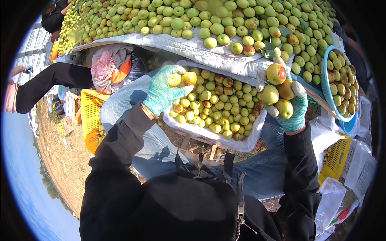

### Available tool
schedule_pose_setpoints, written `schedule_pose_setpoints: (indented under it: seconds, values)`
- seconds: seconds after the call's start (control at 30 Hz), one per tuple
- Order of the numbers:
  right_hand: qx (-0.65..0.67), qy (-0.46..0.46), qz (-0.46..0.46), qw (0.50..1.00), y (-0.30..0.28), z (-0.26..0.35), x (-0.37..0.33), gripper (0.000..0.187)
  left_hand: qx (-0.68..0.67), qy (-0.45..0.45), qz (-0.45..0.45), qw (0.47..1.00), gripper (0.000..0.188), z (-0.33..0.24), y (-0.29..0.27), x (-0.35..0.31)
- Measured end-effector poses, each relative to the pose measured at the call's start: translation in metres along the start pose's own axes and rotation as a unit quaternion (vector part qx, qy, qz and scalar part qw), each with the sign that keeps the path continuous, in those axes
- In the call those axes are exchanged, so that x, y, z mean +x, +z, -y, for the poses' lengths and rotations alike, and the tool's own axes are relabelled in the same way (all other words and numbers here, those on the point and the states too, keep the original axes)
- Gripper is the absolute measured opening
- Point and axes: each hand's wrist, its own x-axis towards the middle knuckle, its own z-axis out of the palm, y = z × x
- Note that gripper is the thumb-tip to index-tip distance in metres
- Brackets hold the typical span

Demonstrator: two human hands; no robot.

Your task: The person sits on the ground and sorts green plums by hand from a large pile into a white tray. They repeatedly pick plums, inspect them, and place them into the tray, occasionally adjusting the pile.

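Observation:
Two green-and-brown jujubes (189, 78) sit between the thumb and fingers of my left hand (163, 90), which wears a teal knit glove with pale fingertips. My right hand (297, 106), gloved the same way, is closed around several larger jujubes (269, 95), some blushed red. Both hands hang above a lined crate (257, 138) between my knees. It is filled with small green and reddish jujubes (219, 104). Just beyond my hands, a large heap of green jujubes (177, 24) lies on a white quilted cloth (161, 40).
At the right stands a blue basin (326, 86) full of redder jujubes. Yellow crates (90, 116) (333, 160) flank my legs. Bundled cloth (110, 66) lies at the left, beside another person's dark-clad leg (52, 84). White plastic bags (329, 201) lie at the lower right.

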Motion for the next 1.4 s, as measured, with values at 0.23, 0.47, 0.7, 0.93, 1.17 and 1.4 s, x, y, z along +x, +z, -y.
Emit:
schedule_pose_setpoints:
  seconds: [0.23,0.47,0.7,0.93,1.17,1.4]
  values:
    - [0.062,0.144,-0.093,0.983,-0.057,-0.087,-0.048,0.069,0.092,-0.085,0.059,0.990,0.049,0.065,0.063,-0.080]
    - [0.073,0.228,-0.126,0.963,-0.089,-0.168,-0.048,0.067,0.213,-0.093,0.220,0.947,0.049,0.110,0.097,-0.086]
    - [-0.110,0.238,-0.097,0.960,-0.085,-0.187,-0.019,0.064,-0.178,-0.307,0.091,0.930,0.025,0.101,0.029,-0.071]
    - [-0.172,0.143,-0.208,0.952,-0.076,-0.228,0.010,0.039,-0.285,-0.372,0.022,0.883,0.026,0.101,-0.032,-0.044]
    - [-0.491,0.086,-0.329,0.802,-0.071,-0.214,0.015,0.031,-0.339,-0.309,0.037,0.888,0.020,0.089,-0.027,-0.017]
    - [-0.878,0.067,-0.076,0.467,-0.049,-0.258,0.061,0.050,-0.407,-0.270,0.002,0.873,0.021,0.071,-0.037,0.009]
